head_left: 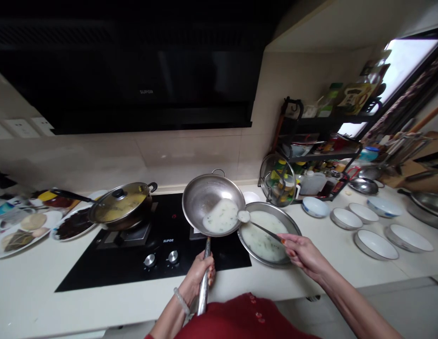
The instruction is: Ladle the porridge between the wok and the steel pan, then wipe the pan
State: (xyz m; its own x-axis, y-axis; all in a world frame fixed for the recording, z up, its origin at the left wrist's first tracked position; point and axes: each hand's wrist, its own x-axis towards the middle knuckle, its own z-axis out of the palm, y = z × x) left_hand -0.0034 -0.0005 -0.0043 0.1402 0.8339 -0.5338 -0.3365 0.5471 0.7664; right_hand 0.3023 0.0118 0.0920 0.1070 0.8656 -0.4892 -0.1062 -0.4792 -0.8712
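Note:
My left hand is closed round the long metal handle of a steel wok, which is tilted toward the right over the black hob. A pale white soup pools in the wok's lower side. My right hand grips a ladle whose bowl sits at the wok's rim, full of the white liquid. Beneath it stands a wide steel basin on the counter, partly filled with the same soup.
A lidded pan sits on the left burner, with plates of food further left. Several empty white bowls lie on the counter to the right. A dark spice rack and a glass lid stand behind.

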